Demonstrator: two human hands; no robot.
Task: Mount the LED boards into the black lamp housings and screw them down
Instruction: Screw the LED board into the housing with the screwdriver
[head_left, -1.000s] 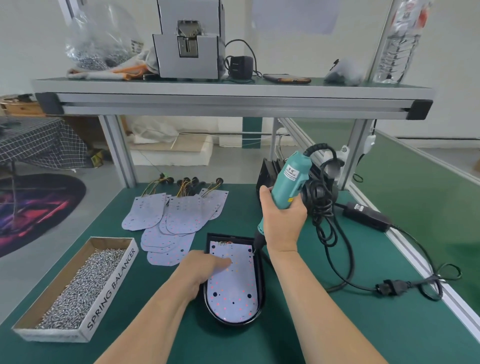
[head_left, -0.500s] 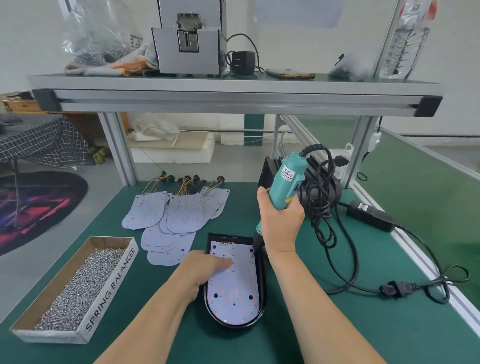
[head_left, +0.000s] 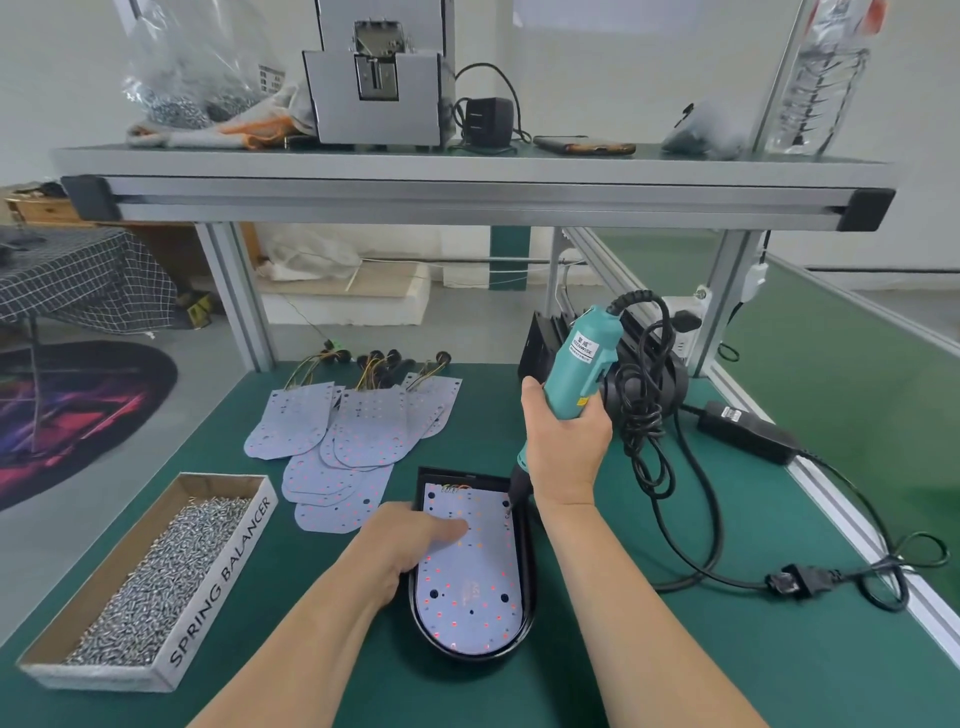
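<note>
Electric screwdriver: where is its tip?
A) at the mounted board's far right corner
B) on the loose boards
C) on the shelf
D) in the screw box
A: the right hand holds the electric screwdriver with its tip at the LED board's far right corner.

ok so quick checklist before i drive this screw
1. Board seated inside the housing rim: ok.
2. Left hand presses the board down, finger away from the bit: ok.
3. Right hand wrapped round the screwdriver: ok.
4. Bit on a screw at the board's upper right corner: cannot tell, too small.
5. Screwdriver straight up: not ok, it leans to the right in this view.
6. Cord off the housing: ok, it lies to the right.
</note>
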